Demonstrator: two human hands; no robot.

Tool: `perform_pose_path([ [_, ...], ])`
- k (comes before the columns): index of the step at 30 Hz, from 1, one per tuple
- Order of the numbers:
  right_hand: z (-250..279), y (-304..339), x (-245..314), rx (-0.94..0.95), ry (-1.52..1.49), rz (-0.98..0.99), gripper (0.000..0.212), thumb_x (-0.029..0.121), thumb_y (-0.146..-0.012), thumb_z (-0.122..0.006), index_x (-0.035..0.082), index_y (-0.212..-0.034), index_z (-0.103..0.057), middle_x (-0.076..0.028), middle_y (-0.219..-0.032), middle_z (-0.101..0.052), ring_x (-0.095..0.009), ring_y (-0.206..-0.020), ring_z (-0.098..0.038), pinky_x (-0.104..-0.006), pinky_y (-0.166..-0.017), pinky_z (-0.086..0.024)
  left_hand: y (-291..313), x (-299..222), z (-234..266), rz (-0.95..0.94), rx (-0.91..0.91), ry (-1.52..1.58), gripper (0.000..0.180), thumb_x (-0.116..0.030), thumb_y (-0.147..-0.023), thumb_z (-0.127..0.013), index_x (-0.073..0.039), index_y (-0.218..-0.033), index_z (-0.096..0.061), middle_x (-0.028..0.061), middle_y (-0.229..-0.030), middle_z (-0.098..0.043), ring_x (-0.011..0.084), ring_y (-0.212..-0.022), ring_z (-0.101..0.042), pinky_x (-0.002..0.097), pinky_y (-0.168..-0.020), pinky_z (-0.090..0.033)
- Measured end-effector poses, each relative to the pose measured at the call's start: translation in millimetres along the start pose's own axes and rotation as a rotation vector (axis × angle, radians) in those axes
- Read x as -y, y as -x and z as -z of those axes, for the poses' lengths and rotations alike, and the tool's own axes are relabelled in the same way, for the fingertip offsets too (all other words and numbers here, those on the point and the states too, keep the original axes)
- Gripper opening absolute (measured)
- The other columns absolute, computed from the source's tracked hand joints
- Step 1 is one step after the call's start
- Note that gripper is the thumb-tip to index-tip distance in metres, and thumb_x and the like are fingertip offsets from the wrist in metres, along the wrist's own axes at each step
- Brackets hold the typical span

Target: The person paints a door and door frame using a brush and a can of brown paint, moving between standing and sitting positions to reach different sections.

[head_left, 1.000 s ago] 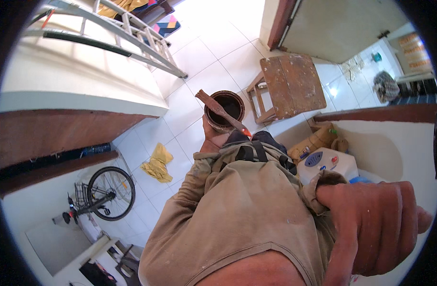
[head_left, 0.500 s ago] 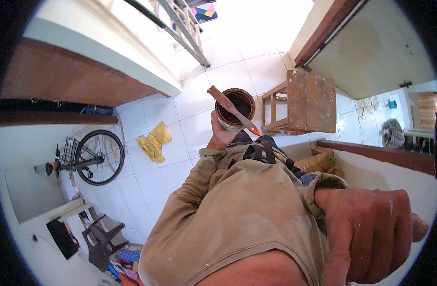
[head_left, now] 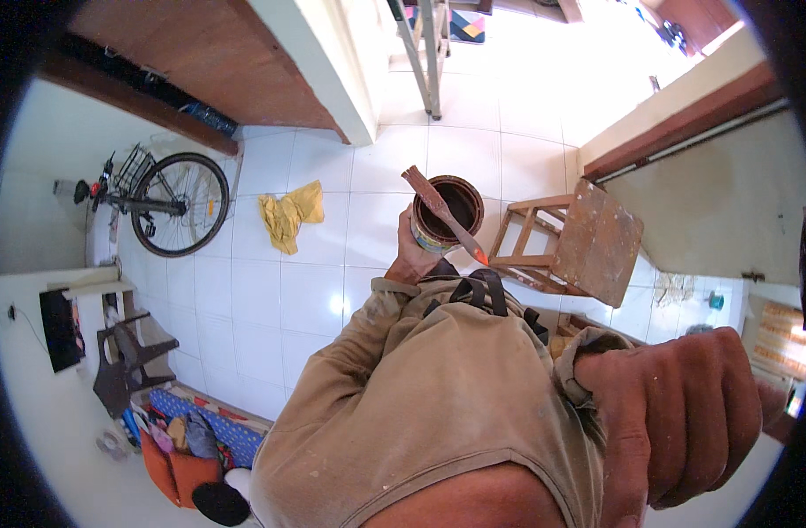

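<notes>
Left hand (head_left: 409,255) holds a can (head_left: 432,236) far centre, brush (head_left: 443,212) across its rim; right hand (head_left: 680,418), near right, curls, contents unclear. A stool (head_left: 601,238) stands right of the can; tiled floor (head_left: 311,290) spreads left.

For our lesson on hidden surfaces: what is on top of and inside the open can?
A paintbrush lies across the can. Inside, dark brown shows, too dark to tell how full it is. The paintbrush covers a diagonal strip, hiding whatever lies beneath.
</notes>
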State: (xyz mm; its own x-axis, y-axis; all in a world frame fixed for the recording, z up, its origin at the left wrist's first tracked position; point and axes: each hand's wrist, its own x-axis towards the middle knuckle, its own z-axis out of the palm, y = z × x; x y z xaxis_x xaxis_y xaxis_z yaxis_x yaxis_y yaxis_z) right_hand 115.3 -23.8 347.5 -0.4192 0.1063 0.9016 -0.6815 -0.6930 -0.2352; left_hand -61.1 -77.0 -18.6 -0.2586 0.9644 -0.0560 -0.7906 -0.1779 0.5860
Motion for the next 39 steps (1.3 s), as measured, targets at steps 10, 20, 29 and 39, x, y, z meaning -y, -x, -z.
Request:
perform_pose_path([
  [10,67.4,35.8,-53.4,-0.847,1.304,-0.567,0.032,0.029,-0.091,-0.067,-0.003,-0.089,-0.064,-0.013,-0.085,-0.065,-0.026,-0.078,-0.066,-0.0422,-0.070,-0.055,18.4,-37.0,52.7,0.067,-0.138,0.521,0.056,-0.048,-0.098,-0.038,-0.014,-0.142,-0.046,0.0122,-0.140,-0.053,0.0344,-0.130,-0.051,0.0571,-0.108,-0.043],
  [20,130.7,105.9,-113.7,0.139,1.886,-1.425,0.079,0.027,-0.083,-0.074,0.026,-0.152,-0.036,-0.011,-0.109,-0.054,-0.031,-0.090,-0.064,-0.0435,-0.076,-0.053,27.8,-84.2,47.2,-0.102,-0.251,0.599,0.050,-0.047,-0.100,-0.040,-0.013,-0.133,-0.054,0.0111,-0.131,-0.060,0.0301,-0.121,-0.057,0.0537,-0.104,-0.046],
  [29,195.4,106.7,-123.7,0.257,1.860,-1.040,0.070,0.004,-0.081,-0.068,0.010,-0.146,-0.044,-0.008,-0.084,-0.056,-0.026,-0.075,-0.064,-0.0391,-0.064,-0.055,7.5,-77.2,70.8,-0.319,-0.340,0.622,0.059,-0.053,-0.100,-0.039,-0.008,-0.133,-0.056,0.0133,-0.130,-0.062,0.0322,-0.120,-0.059,0.0501,-0.106,-0.045],
  [39,288.1,49.9,-171.4,-0.742,0.820,-1.061,0.034,0.014,-0.100,-0.054,-0.007,-0.126,-0.060,-0.015,-0.101,-0.070,-0.017,-0.079,-0.067,-0.0302,-0.069,-0.056,2.2,-85.5,133.1,-0.478,-0.610,0.741,0.049,-0.046,-0.102,-0.041,-0.007,-0.119,-0.065,0.0087,-0.117,-0.070,0.0252,-0.109,-0.066,0.0427,-0.098,-0.052],
])
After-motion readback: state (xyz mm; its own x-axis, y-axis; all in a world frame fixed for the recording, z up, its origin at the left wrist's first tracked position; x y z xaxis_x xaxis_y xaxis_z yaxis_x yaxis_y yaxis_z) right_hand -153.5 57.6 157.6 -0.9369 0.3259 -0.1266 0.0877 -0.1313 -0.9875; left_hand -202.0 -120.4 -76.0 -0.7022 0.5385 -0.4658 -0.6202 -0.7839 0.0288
